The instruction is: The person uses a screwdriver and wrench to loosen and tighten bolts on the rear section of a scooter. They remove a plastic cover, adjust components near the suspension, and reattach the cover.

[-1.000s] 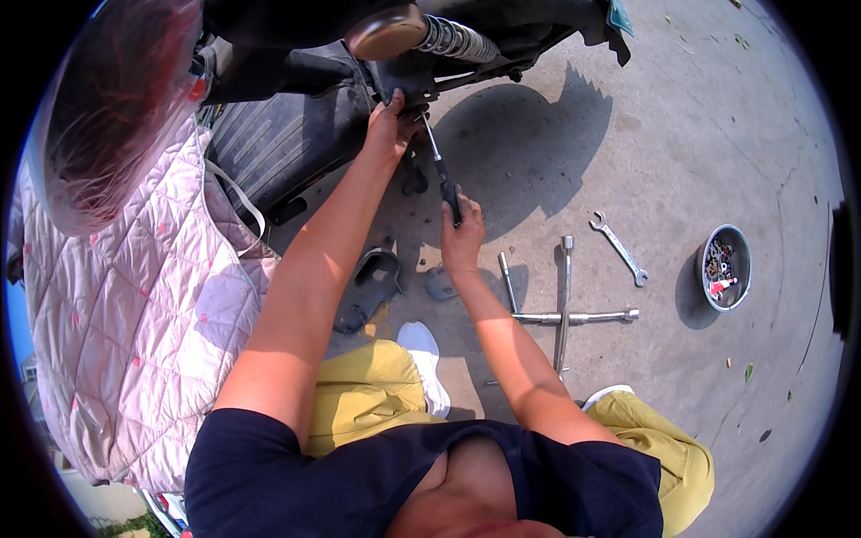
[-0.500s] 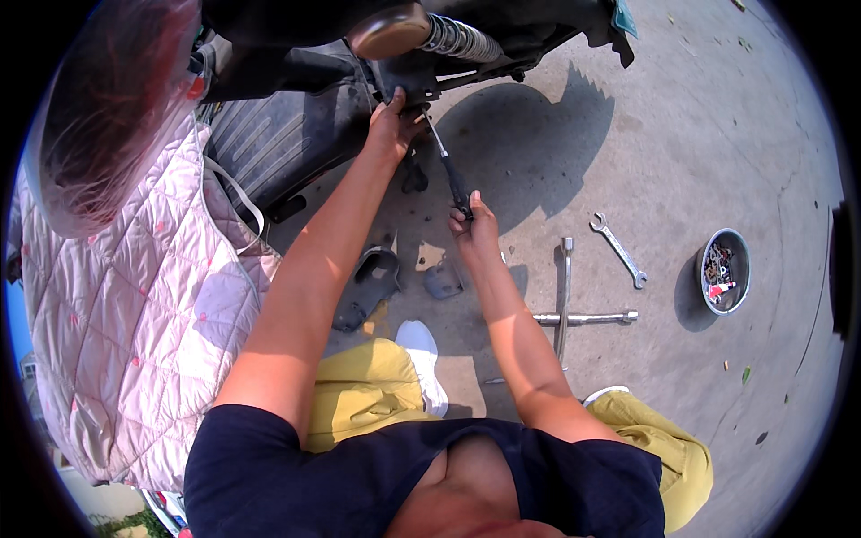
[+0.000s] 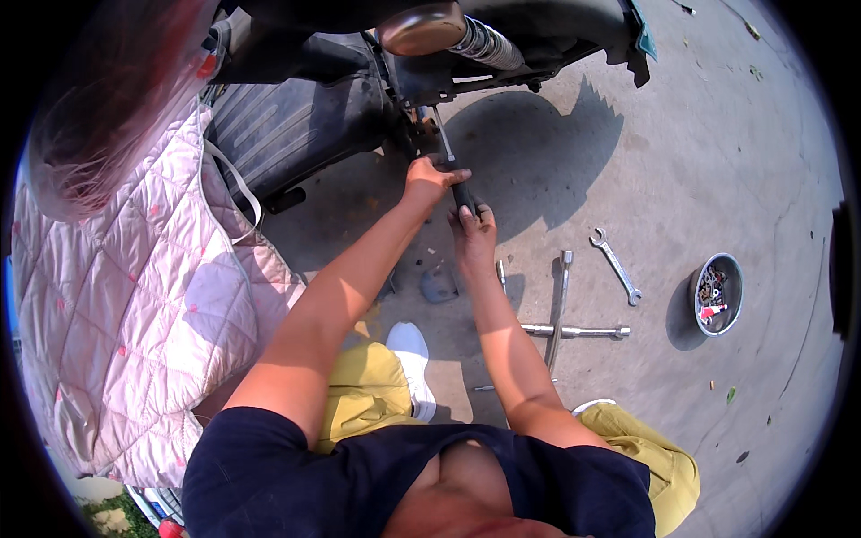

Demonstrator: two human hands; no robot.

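Observation:
A screwdriver (image 3: 462,194) with a black handle and shiny shaft points up at the underside of a scooter (image 3: 296,117); its tip meets dark parts below the frame, where the contact is hard to make out. The end of the handle is in my right hand (image 3: 476,235), fingers closed round it. My left hand (image 3: 432,183) grips the same tool higher up, where shaft and handle join. Above both hands sit the scooter's coil spring (image 3: 491,47) and a brownish rounded cover (image 3: 420,31).
On the concrete at right lie a cross-shaped lug wrench (image 3: 583,332), an open-ended spanner (image 3: 616,266) and a metal bowl (image 3: 740,300) of small hardware. A dark plastic piece (image 3: 439,284) lies below my hands. A pink quilted cover (image 3: 134,332) hangs at left.
My left hand has come down from the scooter's underside onto the screwdriver. The right hand still holds the handle, slightly lower. The whole view has shifted a little.

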